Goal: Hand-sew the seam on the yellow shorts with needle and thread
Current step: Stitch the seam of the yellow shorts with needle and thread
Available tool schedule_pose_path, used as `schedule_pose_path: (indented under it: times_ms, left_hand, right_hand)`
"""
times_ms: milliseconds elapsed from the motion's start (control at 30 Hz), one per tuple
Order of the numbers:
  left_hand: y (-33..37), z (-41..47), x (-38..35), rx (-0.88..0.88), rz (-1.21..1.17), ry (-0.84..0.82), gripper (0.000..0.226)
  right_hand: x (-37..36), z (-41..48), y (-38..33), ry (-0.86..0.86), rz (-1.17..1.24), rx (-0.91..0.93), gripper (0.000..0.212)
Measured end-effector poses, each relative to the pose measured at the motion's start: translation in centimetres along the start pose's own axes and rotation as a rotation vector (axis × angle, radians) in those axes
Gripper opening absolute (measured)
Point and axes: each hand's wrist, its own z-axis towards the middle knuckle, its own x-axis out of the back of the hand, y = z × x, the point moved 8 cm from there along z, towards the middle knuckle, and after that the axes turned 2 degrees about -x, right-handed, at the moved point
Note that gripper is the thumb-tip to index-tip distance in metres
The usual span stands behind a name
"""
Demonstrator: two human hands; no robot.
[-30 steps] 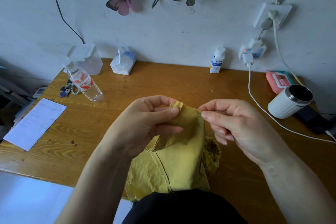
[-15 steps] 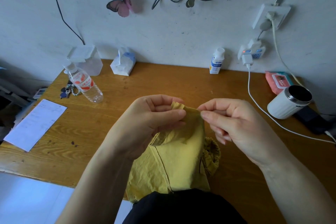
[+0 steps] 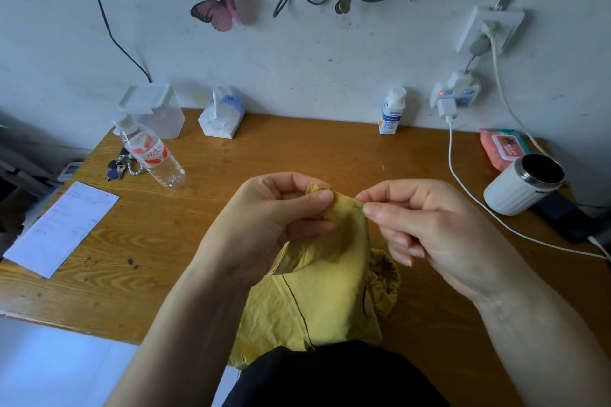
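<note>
- Head view, left hand (image 3: 264, 225): thumb and curled fingers grip a raised fold of the yellow shorts (image 3: 317, 304), holding it above the table (image 3: 297, 149).
- Head view, right hand (image 3: 426, 225): thumb and forefinger are pinched together on the far edge of the same fold, just beside the left thumb tip. The other fingers are curled under. A needle or thread between the tips cannot be made out.
- Yellow shorts: the top is bunched between the two hands. The rest hangs below them onto the near table edge, with a dark seam line running down the cloth and a gathered waistband below the right hand.
- Beyond and outward of the left hand: a water bottle (image 3: 155, 155) lying tilted, keys (image 3: 119, 168) touching it, and a paper sheet (image 3: 62, 228).
- Beyond the hands, at the wall: a tissue pack (image 3: 221, 116) and a small white bottle (image 3: 391, 111).
- Outward of the right hand: a white cup (image 3: 519, 185) on its side, with a white cable (image 3: 463, 182) running between it and the hand.
</note>
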Motion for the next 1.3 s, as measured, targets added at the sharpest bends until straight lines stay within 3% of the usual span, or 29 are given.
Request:
schedule_pose_path:
  times_ms: [433,667,833,1067,1167,1300]
  left_hand:
    - [-0.4,0.1,-0.3,0.002,-0.017,0.036,0.006]
    - [-0.7,-0.3,-0.9,-0.048,0.041,0.050,0.003]
    - [-1.2,-0.6,-0.9,-0.087,0.139,0.092,0.003]
    - [-2.2,-0.4,-1.3,0.136,-0.134,-0.023,0.013]
    - [-2.1,-0.5,-1.7,0.207,-0.145,-0.109,0.019]
    - [-1.9,-0.6,-1.8,0.207,-0.132,-0.124,0.010]
  right_hand:
    - [-0.4,0.2,0.9,-0.085,0.237,-0.078,0.016]
    - [-0.6,0.1,1.5,0.000,0.228,-0.049,0.015]
    - [-0.7,-0.1,1.1,0.098,0.052,0.042,0.016]
    - [-0.6,-0.2,0.6,0.092,0.000,0.120,0.016]
    - [-0.5,-0.1,0.4,0.083,-0.024,0.157,0.015]
    - [-0.5,-0.1,0.0,0.073,-0.038,0.205,0.013]
